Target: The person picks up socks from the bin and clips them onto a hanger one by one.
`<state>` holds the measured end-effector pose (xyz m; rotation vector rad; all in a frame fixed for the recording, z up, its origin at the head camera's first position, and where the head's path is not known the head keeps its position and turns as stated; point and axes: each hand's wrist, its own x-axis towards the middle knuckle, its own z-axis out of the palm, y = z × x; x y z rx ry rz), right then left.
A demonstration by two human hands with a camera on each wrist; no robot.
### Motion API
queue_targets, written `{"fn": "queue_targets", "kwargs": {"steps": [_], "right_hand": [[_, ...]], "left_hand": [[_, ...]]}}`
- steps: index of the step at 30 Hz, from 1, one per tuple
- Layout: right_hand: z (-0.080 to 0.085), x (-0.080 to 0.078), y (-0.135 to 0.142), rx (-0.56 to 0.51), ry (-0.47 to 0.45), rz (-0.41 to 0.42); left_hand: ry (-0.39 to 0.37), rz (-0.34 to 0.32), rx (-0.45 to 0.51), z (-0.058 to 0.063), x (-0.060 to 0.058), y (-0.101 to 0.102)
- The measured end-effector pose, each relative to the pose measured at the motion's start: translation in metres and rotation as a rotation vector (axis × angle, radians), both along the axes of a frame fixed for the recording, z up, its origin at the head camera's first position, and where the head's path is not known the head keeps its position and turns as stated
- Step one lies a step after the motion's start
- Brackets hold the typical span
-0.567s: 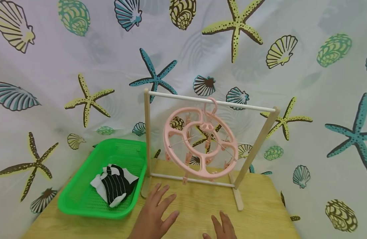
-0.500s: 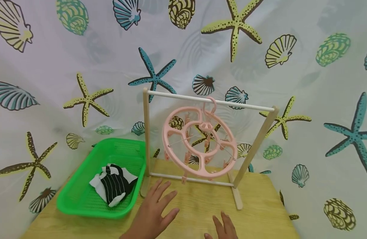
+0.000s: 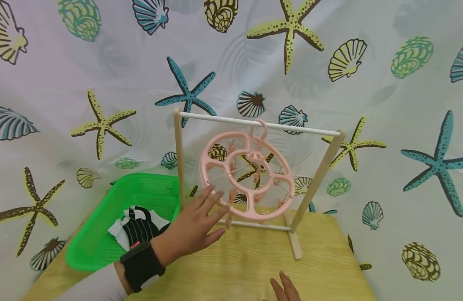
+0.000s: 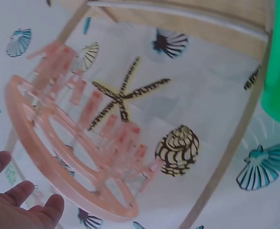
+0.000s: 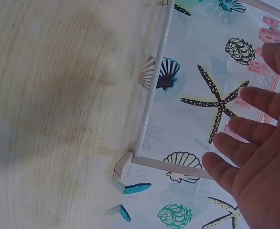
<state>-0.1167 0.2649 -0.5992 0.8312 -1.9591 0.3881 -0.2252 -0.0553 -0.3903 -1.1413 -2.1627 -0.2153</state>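
Hovering at the near side of the wood-grained tabletop, the right hand is holding its fingers loosely apart and gripping nothing. A white sleeve and a black wristband are covering the left arm; beyond them, the left hand is extending spread fingers, likewise gripping nothing, in front of the lower rim of the pink round hanger; whether it is touching, I cannot tell. To its left, a green basket is resting on the tabletop, black-and-white cloth lying inside. The hanger is hanging tilted, clips dangling, its hook catching the top bar of a standing rack. Behind, a white curtain is showing printed shells and starfish.
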Motion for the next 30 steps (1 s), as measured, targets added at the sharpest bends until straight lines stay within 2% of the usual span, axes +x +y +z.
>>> {"fn": "queue_targets", "kwargs": {"steps": [2, 3, 6, 9, 12, 17, 23, 30], "right_hand": [[0.001, -0.004, 0.001, 0.024, 0.054, 0.039], [0.000, -0.004, 0.001, 0.027, 0.049, 0.032], [-0.010, 0.003, 0.002, -0.021, -0.096, -0.088], [-0.024, 0.007, 0.005, -0.058, -0.263, -0.218], [-0.033, 0.008, 0.007, -0.069, -0.354, -0.282], [-0.028, 0.012, 0.003, -0.065, -0.368, -0.321], [-0.030, 0.010, 0.004, -0.085, -0.362, -0.281], [-0.036, 0.010, 0.006, -0.081, -0.378, -0.303]], "left_hand": [[0.005, 0.033, -0.024, 0.006, -0.011, -0.002], [0.003, 0.046, -0.036, 0.008, -0.015, -0.003], [0.014, 0.090, -0.069, 0.012, -0.025, -0.006], [0.045, 0.119, -0.102, 0.012, -0.029, -0.010], [0.070, 0.129, -0.128, 0.012, -0.029, -0.013], [0.053, 0.098, -0.127, 0.014, -0.028, -0.014], [0.024, 0.027, -0.048, 0.019, -0.028, -0.010], [-0.101, -0.032, 0.038, 0.027, -0.022, -0.005]]}}
